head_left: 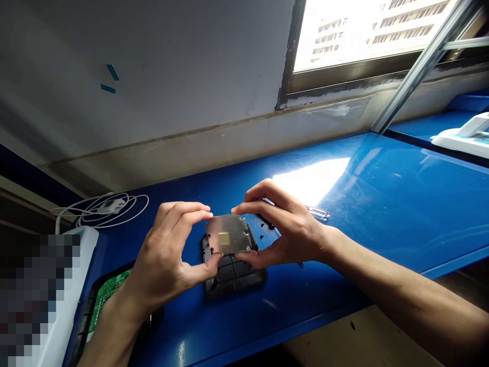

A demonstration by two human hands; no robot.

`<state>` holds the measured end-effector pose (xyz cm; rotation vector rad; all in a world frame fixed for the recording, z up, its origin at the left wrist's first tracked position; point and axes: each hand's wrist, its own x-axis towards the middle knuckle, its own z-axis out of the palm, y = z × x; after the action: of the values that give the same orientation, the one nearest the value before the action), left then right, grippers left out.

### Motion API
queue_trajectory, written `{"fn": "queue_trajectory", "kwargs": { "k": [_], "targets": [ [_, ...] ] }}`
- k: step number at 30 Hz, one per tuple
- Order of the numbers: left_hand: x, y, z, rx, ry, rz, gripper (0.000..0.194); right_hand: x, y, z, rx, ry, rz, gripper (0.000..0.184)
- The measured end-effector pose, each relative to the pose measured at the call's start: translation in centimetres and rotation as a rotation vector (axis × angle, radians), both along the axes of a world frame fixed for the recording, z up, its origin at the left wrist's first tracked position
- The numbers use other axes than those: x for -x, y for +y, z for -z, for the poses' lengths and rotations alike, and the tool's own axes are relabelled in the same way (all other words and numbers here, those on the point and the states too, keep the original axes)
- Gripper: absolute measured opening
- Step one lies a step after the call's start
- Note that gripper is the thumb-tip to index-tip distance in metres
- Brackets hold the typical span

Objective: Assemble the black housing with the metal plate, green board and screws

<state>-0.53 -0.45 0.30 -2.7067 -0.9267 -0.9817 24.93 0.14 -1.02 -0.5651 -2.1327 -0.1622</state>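
Note:
A thin square metal plate [228, 234] with a small yellowish patch is held up between both hands. My left hand [168, 250] pinches its left edge with thumb and fingers. My right hand [282, 227] pinches its right edge the same way. Just below the plate a black plastic housing [234, 275] lies flat on the blue bench [382, 204]. A few tiny black screws [263, 230] lie on the bench beside my right hand's fingers.
A green circuit board in a black frame [109, 290] lies near my left wrist. A coiled white cable with a plug [109, 206] rests at the back left. Metal tweezers [319, 211] lie behind my right hand. A white device [468, 135] sits far right.

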Motion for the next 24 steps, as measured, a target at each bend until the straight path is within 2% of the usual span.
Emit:
{"fn": "queue_trajectory", "kwargs": {
  "k": [14,19,24],
  "targets": [
    [-0.2,0.6,1.2,0.035,0.105,0.067,0.042,1.4,-1.0,0.5,0.031,0.043,-0.006,0.050],
    [-0.4,0.5,1.4,0.116,0.109,0.084,0.048,1.8,-1.3,1.0,0.061,0.092,-0.030,0.051],
    [-0.6,0.4,1.4,0.192,0.123,0.086,0.044,2.2,-1.5,1.4,0.100,0.084,-0.039,0.049]
  ]
}}
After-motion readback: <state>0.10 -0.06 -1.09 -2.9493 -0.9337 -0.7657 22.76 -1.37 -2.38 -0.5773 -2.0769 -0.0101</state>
